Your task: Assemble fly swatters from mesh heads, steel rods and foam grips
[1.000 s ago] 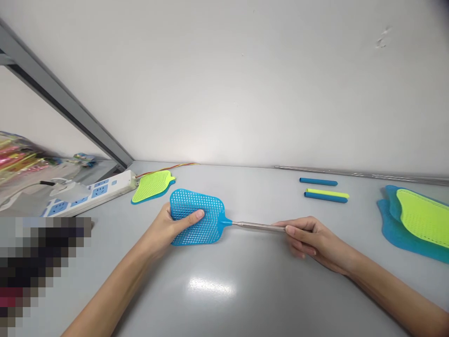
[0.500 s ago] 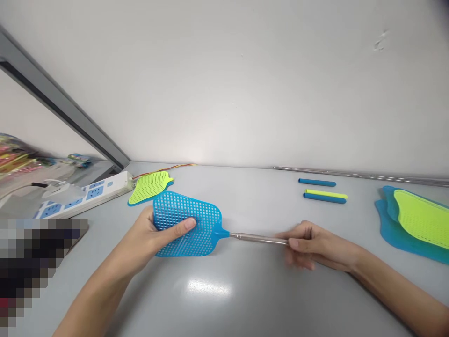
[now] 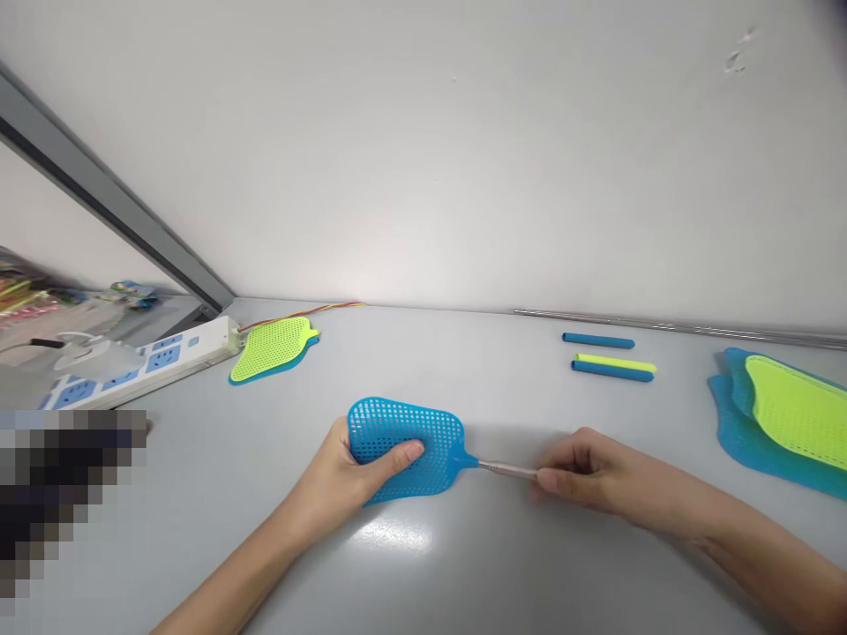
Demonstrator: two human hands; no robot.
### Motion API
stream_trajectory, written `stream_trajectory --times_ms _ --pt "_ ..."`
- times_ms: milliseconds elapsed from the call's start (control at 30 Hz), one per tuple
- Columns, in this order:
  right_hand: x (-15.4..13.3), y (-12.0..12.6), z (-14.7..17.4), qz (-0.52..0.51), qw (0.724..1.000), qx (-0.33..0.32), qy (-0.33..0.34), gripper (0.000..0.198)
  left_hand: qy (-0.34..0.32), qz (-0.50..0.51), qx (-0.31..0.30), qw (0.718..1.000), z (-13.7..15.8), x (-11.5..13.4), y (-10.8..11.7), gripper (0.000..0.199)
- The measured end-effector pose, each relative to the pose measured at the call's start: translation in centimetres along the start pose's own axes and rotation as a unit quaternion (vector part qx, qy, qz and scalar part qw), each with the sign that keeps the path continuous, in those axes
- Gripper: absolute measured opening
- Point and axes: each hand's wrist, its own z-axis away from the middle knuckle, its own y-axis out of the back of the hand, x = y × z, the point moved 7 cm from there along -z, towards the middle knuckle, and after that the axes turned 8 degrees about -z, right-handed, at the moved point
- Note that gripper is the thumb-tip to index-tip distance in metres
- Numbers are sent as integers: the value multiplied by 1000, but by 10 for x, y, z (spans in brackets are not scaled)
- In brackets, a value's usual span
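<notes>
A blue fly swatter head (image 3: pixel 433 432) with a grid of small holes is in my left hand (image 3: pixel 374 467), thumb across its face and fingers hidden behind. From its neck a metal rod (image 3: pixel 506 468) runs to the right. My right hand (image 3: pixel 586 472) pinches that rod between thumb and fingers; the rod's far end is hidden by the hand. The swatter is held just above the grey table (image 3: pixel 503 564), lying nearly level. Beyond my right hand are two blue tubes (image 3: pixel 599 340) and a yellow-green tube (image 3: pixel 618 362).
Yellow-green and blue swatter heads lie stacked at left (image 3: pixel 274 346) and at right (image 3: pixel 800 410). A white power strip (image 3: pixel 198 346) with plugs stands at the left. Thin metal rods (image 3: pixel 662 324) lie along the wall. A grey metal post (image 3: pixel 125 194) slants down at left.
My left hand and the swatter head have moved right and toward me. Less of the rod shows between the head and my right hand, which stays near its place.
</notes>
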Motion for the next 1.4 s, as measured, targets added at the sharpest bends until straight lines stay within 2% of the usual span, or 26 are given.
stream_trajectory --times_ms 100,300,500,767,1000,1133,1400 --pt "6 1 -2 -23 999 0 -25 34 -5 -5 10 1000 1 -2 -4 13" --pt "8 -6 2 -105 990 -43 -86 28 -27 -16 21 999 3 -4 -7 14" --pt "13 -8 4 -119 984 -60 -116 32 -15 -25 -6 1000 3 -3 -7 13" --pt "8 -14 2 -113 984 -96 -95 35 -34 -17 -5 999 0 2 2 11" --pt "2 -16 3 -107 982 -135 -76 36 5 50 -30 998 -5 -3 6 17" --pt "3 -13 2 -107 980 -148 -73 36 3 72 -17 997 -7 0 17 21" --pt "4 -12 0 -147 974 -167 -51 32 -28 23 6 999 -11 2 33 18"
